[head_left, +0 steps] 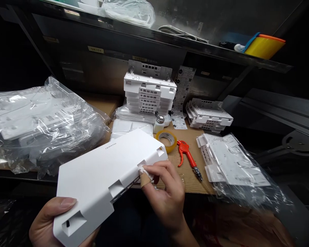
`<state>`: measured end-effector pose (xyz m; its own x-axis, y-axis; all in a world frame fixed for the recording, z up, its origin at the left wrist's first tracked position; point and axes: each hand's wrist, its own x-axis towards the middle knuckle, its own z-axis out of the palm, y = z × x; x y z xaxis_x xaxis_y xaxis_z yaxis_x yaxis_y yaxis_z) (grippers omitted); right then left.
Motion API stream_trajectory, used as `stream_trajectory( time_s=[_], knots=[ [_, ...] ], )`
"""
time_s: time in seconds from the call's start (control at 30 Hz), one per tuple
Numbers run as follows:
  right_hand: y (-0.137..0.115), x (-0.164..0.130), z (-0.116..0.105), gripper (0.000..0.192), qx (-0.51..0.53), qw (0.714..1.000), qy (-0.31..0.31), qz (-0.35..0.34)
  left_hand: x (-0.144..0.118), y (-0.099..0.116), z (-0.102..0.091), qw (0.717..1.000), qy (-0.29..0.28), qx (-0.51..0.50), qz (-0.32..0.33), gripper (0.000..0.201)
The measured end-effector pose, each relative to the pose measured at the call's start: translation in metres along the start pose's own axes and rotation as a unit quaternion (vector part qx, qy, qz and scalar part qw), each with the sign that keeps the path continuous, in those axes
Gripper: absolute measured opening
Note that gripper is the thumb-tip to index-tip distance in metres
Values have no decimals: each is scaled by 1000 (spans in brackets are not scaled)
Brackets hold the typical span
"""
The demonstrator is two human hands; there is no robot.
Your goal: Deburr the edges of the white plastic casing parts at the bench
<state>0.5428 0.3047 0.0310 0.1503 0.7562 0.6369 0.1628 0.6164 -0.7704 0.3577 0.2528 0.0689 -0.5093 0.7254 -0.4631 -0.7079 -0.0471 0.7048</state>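
My left hand (53, 219) grips the near left end of a white plastic housing (103, 164) marked HUAWEI, thumb on top and fingers underneath. The housing is tilted, its notched edge facing me. At that edge, my right hand (167, 192) pinches a small crumpled white wipe (146, 172) against one of the notches. A tan band wraps the right thumb. Just beyond the housing lie a roll of yellow tape (167, 139), a small bottle with a metal pump top (159, 123) and a red air blow gun (186, 154).
White housings stand stacked at the back (150, 89), with a smaller stack (209, 115) to the right. Bagged white parts lie at left (41, 120) and right (239, 164). A label strip (181, 96) hangs behind. Overhead, a shelf holds a yellow container (265, 46).
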Motion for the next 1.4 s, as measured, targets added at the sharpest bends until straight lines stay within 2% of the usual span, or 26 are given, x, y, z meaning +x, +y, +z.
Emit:
stream_trajectory(
  time_s=[0.07,0.13,0.2,0.33,0.47,0.5,0.6,0.7,1.07,1.23,1.3,1.4],
  knots=[
    [0,0,0,25,-8,1000,1,-9,-5,-1,8,997,-15,57,51,102],
    [0,0,-1,26,-8,1000,-5,-21,-10,-3,14,994,2,72,77,100],
    [1,0,-2,26,-12,1000,-4,-21,-12,-5,16,995,13,61,77,99],
    [-1,-2,1,25,-32,999,0,-13,-13,-7,19,997,-18,42,58,95],
    [-9,-9,10,25,-19,999,-24,-31,-17,-9,32,996,52,-26,62,94],
    [-12,-11,12,26,-13,999,-29,-34,-18,-10,35,996,54,-34,60,94],
    [-19,-14,14,25,27,998,-44,-33,-20,-12,39,998,20,-39,49,89],
    [-24,-15,11,25,61,997,-46,-17,-18,-15,39,997,20,-59,50,81],
    [-25,-16,21,17,0,997,-76,-27,-11,-23,39,993,-7,-115,35,64],
    [-35,-24,32,21,37,993,-95,-63,-10,-25,40,994,-32,-100,3,58],
    [-40,-31,40,21,72,992,-84,-64,-9,-25,40,995,-41,-88,-11,57],
    [-44,-41,49,19,108,992,-33,-51,-8,-25,39,995,-54,-81,-18,55]
  ],
)
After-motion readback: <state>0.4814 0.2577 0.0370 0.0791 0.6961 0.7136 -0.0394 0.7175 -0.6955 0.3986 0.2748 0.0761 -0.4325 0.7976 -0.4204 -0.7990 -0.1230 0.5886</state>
